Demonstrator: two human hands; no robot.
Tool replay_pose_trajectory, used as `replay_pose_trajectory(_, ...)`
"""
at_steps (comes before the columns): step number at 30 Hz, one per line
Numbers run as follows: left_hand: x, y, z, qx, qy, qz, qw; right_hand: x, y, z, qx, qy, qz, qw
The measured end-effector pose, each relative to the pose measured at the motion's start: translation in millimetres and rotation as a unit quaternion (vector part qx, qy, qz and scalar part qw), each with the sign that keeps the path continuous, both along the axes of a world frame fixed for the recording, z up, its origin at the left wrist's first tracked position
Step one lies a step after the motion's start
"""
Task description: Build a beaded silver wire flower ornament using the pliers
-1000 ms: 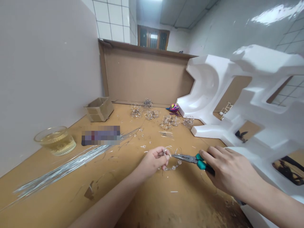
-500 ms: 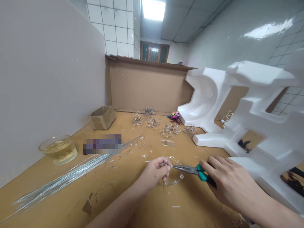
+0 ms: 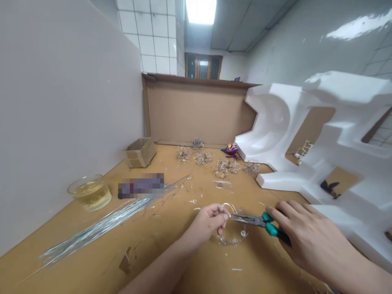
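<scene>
Head view: left hand (image 3: 208, 224) pinching beaded wire ring (image 3: 228, 205) at top, fingers curled tight. Right hand (image 3: 309, 237) still closed round teal-handled needle-nose pliers (image 3: 254, 220), tips at ring's wire. Grip barely changed, tips same spot. Farther out: silver wire bundle (image 3: 101, 228) on tan bench (image 3: 76, 253), wire-bead clusters (image 3: 202, 158) ahead, white foam packing (image 3: 275, 122) right.

No legible text or labels

From the left hand (image 3: 208, 222) on the bench (image 3: 159, 249), a wire bundle (image 3: 98, 228) lies at nine o'clock, a bowl (image 3: 90, 192) just beyond it, a box (image 3: 141, 152) at ten, wire clusters (image 3: 202, 157) at twelve, and foam (image 3: 321, 134) at two.
</scene>
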State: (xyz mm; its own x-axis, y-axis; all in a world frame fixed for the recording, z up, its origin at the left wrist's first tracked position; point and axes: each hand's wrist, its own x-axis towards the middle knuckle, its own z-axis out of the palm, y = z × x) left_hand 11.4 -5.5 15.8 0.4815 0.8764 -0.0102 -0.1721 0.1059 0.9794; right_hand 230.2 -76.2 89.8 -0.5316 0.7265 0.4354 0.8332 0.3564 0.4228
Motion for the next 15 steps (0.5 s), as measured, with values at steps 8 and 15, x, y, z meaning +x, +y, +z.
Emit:
replay_pose_trajectory(8,-3,-2,0.9,-0.005,-0.031,0.005,1.000,12,-16,7.9,-0.026,0.036,0.008,0.999)
replay_pose_trajectory(15,-5,-10,6.5,-0.075,-0.157,-0.134,0.975,25,-6,26.4,-0.061,0.022,0.024,0.998)
